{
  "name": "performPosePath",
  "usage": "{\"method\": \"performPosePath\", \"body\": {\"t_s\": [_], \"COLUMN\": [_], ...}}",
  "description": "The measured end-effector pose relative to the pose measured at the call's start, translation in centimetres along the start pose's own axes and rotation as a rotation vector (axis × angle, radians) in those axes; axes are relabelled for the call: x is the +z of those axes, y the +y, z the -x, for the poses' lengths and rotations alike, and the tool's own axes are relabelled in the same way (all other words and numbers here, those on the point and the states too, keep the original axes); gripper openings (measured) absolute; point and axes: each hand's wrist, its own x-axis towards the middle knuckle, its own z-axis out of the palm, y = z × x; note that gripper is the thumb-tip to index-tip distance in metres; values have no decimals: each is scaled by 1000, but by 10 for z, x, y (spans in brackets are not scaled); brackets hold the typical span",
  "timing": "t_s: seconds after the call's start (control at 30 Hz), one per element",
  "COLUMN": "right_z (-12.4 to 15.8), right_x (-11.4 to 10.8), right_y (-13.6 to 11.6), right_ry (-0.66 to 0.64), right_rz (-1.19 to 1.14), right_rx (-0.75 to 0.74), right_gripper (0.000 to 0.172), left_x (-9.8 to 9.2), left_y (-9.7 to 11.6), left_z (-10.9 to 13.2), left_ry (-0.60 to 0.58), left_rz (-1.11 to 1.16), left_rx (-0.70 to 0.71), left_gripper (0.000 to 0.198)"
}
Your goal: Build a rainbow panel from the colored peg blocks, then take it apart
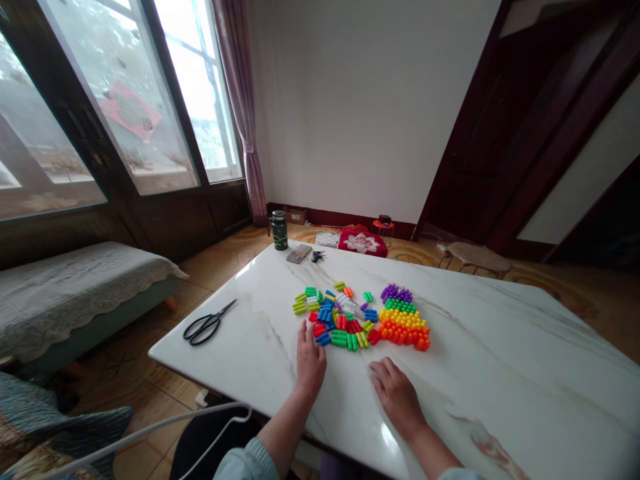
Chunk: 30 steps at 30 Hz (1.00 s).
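A loose heap of small plastic pieces (pixel 343 320) in red, blue, green, yellow, white and purple lies on the white marbled table (pixel 240 360). My left hand (pixel 311 360) is at the heap's near left edge, its fingers stretched out by the red and blue pieces; whether they touch is unclear. To the right of the heap, knobbed pieces stand close together in colour bands: purple (pixel 397 293), green (pixel 400 305), yellow (pixel 404 317) and orange (pixel 404 335). Just in front of these, my right hand (pixel 396 393) rests low over the tabletop, fingers loosely extended and apparently holding nothing.
Black-handled scissors (pixel 206 325) lie toward the table's left edge. At the far corner are a dark green bottle (pixel 279 231), a phone (pixel 299 253) and keys (pixel 317 256). A white cable (pixel 150 427) crosses the lower left. A red floral stool (pixel 363 241) stands beyond the table.
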Motion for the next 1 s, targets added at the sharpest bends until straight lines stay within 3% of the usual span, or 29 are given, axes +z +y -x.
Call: {"method": "performPosePath", "body": {"t_s": [0.1,0.23,0.37,0.47,0.6,0.7,1.0], "right_z": [0,0,0,-1,0,0,-2], "right_x": [5,6,6,8,9,8,5], "right_y": [-1,-2,-3,-2,-1,-2,-6], "right_ry": [29,43,11,-14,-16,-12,-4], "right_rz": [61,101,99,99,87,79,71], "right_rx": [-41,-51,-27,-10,1,9,21], "right_gripper": [21,22,20,19,20,21,21], "left_x": [-7,-19,-26,-26,-25,-25,-27], "left_y": [-16,-19,-10,-4,1,3,2], "left_z": [-15,-56,-95,-111,-115,-110,-100], "left_ry": [33,-239,-455,-580,-634,-614,-592], "left_rz": [50,-164,-209,-247,-320,-366,-407], "left_rx": [-73,-25,108,183,225,225,171], "left_gripper": [51,53,61,70,70,58,48]}}
